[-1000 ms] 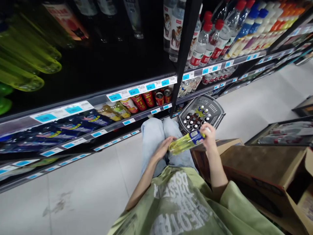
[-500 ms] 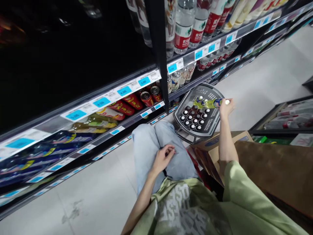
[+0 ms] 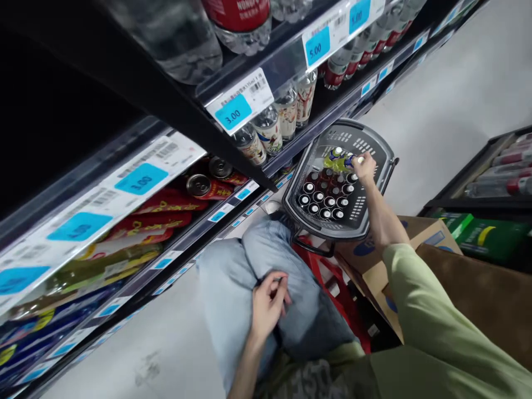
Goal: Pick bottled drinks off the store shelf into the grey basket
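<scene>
My right hand (image 3: 366, 166) reaches into a dark plastic basket (image 3: 374, 191) on the floor and is closed on a yellow-green bottle (image 3: 337, 162) with a blue label, lowered among several dark-capped bottles (image 3: 326, 199) standing inside. My left hand (image 3: 268, 305) rests on my knee in light jeans, fingers curled loosely with nothing visible in them.
Store shelves (image 3: 233, 105) with blue price tags hold water bottles (image 3: 286, 111), red cans (image 3: 203, 185) and other drinks at left. Cardboard boxes (image 3: 415, 249) stand at my right. A red basket (image 3: 332, 274) lies under the dark one. More boxed goods (image 3: 477, 233) sit at far right.
My right hand carried the yellow-green bottle from my lap out to the basket and lowered it in. My left hand let go of the bottle and settled on my knee.
</scene>
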Demonstrator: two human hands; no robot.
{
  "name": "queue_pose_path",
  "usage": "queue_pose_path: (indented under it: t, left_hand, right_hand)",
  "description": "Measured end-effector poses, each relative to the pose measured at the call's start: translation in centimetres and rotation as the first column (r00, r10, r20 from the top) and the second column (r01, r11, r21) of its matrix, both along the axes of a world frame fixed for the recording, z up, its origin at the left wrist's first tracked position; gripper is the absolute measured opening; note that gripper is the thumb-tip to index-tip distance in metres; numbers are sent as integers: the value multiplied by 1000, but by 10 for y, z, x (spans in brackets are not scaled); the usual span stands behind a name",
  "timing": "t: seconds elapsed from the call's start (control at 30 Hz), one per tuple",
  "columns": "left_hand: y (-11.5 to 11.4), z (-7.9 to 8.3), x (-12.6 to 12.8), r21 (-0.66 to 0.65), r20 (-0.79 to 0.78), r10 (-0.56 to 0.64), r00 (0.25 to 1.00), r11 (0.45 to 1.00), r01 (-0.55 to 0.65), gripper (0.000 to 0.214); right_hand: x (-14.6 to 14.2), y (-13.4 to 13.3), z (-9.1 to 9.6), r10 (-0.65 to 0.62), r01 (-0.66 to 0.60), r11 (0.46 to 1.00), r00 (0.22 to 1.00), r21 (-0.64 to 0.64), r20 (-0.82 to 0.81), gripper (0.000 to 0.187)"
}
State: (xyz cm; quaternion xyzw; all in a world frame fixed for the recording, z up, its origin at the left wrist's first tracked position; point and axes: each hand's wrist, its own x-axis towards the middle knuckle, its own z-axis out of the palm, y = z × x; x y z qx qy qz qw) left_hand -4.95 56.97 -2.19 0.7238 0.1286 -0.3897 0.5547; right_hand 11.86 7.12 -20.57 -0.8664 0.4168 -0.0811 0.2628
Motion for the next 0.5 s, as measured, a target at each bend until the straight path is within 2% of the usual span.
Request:
queue_pose_path:
  t: [0.13, 0.27, 0.5]
  left_hand:
    - [0, -1, 2, 16, -88, 42, 995, 999, -41, 58]
    - [-1, -1, 3, 36, -130, 53, 990, 998, -48, 62]
    - [1, 3, 4, 45, -168, 54, 984, 998, -47, 61]
  right_hand:
    - [13, -5, -30, 32, -33, 999, 997, -12, -77, 30]
    - [20, -2, -52, 32, -38, 999, 981, -26, -191, 30]
    - [24, 4, -80, -99, 119, 992, 946, 46, -310, 33]
